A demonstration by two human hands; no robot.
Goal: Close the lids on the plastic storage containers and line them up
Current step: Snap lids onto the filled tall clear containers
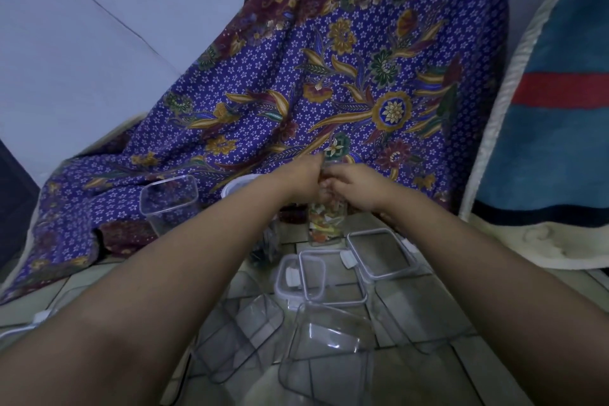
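Head view: you're reaching both arms fwd over the tiled floor (pixel 412 316). Your left hand (pixel 304 176) and right hand (pixel 354 186) are meeting on top of a tall clear plastic container w/ multicoloured bits inside (pixel 324 224), fingers curled down around its top; both hands are gripping it there, but the lid itself is hidden under them, so can't tell if it's on. That container is standing upright at the foot of the purple floral batik cloth (pixel 329 76).

Left of it, an empty clear square-mouthed container (pixel 169 204) is standing open, just in front of the cloth. Behind your left wrist a white-rimmed round container (pixel 235 186) is peeking out.

Nearer you, a clear lid w/ grey seal and white clips (pixel 379 254) is lying flat on a container, beside two smaller overlapping clear lids (pixel 308 277). Closest, more empty clear containers (pixel 326 353) are sitting open. A blue-and-red rug w/ cream edge (pixel 553 109) is leaning at right.
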